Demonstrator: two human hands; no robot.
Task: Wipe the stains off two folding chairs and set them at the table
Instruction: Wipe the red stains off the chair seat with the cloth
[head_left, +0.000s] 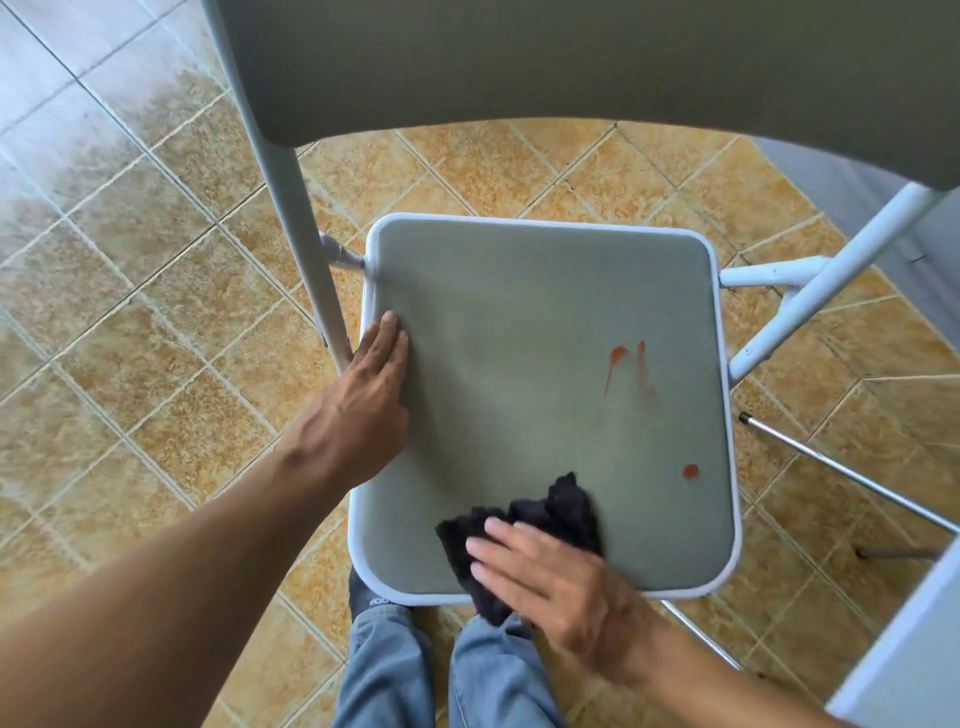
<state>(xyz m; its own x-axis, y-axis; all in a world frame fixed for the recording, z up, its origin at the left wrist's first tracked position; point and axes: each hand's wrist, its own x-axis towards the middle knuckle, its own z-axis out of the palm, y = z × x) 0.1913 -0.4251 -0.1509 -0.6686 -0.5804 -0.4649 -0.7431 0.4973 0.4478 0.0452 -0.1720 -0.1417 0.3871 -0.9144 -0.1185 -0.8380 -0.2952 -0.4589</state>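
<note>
A folding chair with a white frame stands open below me, its grey-green seat (519, 338) facing up and its backrest (571, 67) across the top of the view. Red stains mark the seat: two streaks (626, 364) right of centre and a round dot (690, 471) near the right edge. My left hand (369, 395) lies flat on the seat's left edge, holding nothing. My right hand (550, 577) presses a black cloth (550, 512) onto the seat's front edge, left of and below the stains.
The floor is orange-brown tile (156, 312). A thin metal leg (841, 467) slants across the right, and a white surface edge (904, 644) shows at the bottom right. My jeans-clad legs (441, 670) stand just in front of the seat.
</note>
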